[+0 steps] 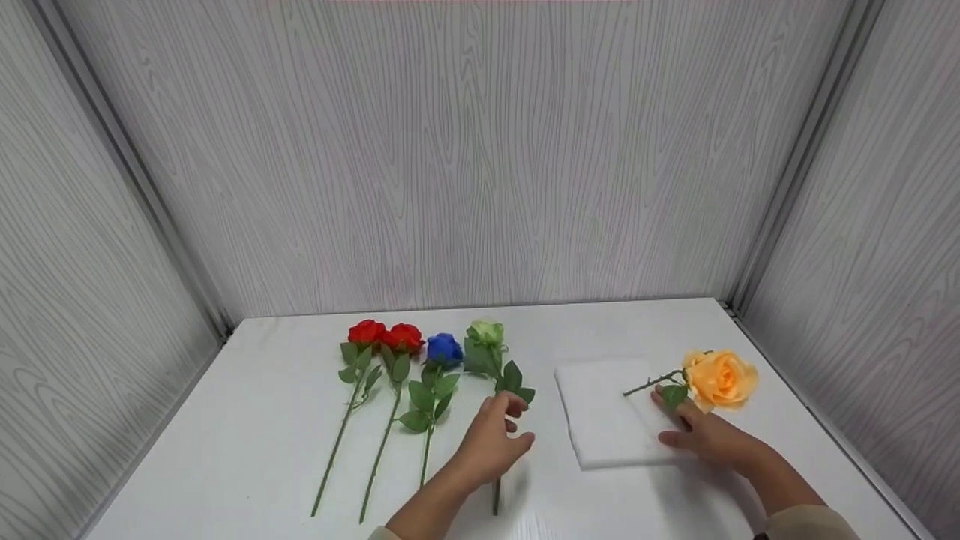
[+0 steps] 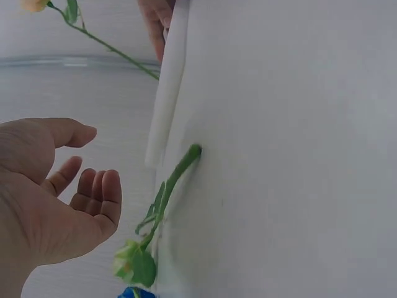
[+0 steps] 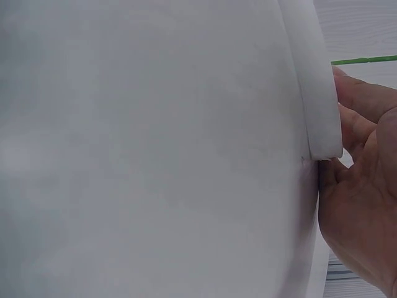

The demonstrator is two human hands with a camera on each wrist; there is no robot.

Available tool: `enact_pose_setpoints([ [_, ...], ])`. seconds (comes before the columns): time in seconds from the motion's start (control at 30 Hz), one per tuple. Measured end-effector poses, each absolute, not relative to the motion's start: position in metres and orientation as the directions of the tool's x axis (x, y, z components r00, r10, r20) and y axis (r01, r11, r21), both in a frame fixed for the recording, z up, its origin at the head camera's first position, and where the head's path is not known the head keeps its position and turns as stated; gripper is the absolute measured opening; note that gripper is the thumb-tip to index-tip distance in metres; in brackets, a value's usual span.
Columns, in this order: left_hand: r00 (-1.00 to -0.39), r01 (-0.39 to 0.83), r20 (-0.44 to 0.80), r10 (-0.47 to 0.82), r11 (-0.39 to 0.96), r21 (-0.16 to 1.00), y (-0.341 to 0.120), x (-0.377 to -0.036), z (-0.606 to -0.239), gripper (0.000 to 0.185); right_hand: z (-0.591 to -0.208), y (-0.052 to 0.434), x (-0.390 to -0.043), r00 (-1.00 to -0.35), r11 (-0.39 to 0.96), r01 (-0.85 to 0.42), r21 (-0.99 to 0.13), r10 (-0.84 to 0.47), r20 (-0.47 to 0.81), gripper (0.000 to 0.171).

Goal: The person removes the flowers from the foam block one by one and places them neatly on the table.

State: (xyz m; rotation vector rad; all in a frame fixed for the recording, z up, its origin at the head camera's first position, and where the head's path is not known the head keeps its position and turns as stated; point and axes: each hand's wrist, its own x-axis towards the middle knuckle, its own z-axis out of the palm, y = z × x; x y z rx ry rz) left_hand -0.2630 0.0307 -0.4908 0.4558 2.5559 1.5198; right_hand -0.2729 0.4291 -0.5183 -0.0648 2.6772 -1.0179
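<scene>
Two red artificial roses on long green stems (image 1: pixel 379 337) and one blue artificial rose (image 1: pixel 444 349) lie flat in a row on the white surface (image 1: pixel 247 420), well to the left of the left hand's fingers (image 1: pixel 517 409); untouched.

Pale green artificial rose (image 1: pixel 486 331): lies directly under the left hand (image 1: pixel 487 442). Fingers loosely curled and parted above its stem, nothing held.

White rectangular foam pad (image 1: pixel 600 409): between the two hands, bare of flowers.

Right hand (image 1: pixel 701 435): fingers extended, resting on the pad's right edge, touching the leaf and stem of the orange artificial rose (image 1: pixel 720 379); no closed grip visible.

Judgement: early stage; four flowers lie unhandled and only the orange one is at the pad.
</scene>
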Motion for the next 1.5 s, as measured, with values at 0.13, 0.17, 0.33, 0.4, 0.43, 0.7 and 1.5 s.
enact_pose_setpoints([
  [0.13,-0.937,0.212,0.058,0.345,0.431,0.877,0.054,-0.263,-0.495,0.035,-0.519,0.427,-0.272,-0.958,0.736,0.055,-0.675,-0.152,-0.244,0.044],
  [0.17,-0.936,0.213,0.057,0.346,0.431,0.877,0.059,-0.263,-0.496,0.034,-0.520,0.426,-0.272,-0.957,0.730,0.047,-0.682,-0.162,-0.240,0.043],
  [0.33,-0.936,0.200,0.049,0.349,0.410,0.890,0.080,-0.266,-0.501,0.030,-0.521,0.426,-0.271,-0.957,0.709,0.037,-0.704,-0.179,-0.230,0.042],
  [0.4,-0.938,0.178,0.038,0.345,0.385,0.906,0.088,-0.266,-0.505,0.029,-0.521,0.427,-0.271,-0.958,0.713,0.046,-0.700,-0.169,-0.234,0.044],
  [0.43,-0.939,0.163,0.029,0.342,0.370,0.915,0.092,-0.266,-0.507,0.028,-0.522,0.427,-0.271,-0.957,0.712,0.048,-0.701,-0.167,-0.236,0.044],
  [0.7,-0.944,0.101,0.012,0.330,0.255,0.962,0.128,-0.266,-0.514,0.027,-0.521,0.428,-0.268,-0.952,0.704,0.052,-0.708,-0.178,-0.247,0.045],
  [1.5,-0.967,0.065,0.020,0.253,0.173,0.983,0.183,-0.304,-0.525,0.020,-0.524,0.417,-0.271,-0.956,0.710,0.024,-0.704,-0.189,-0.223,0.088],
])
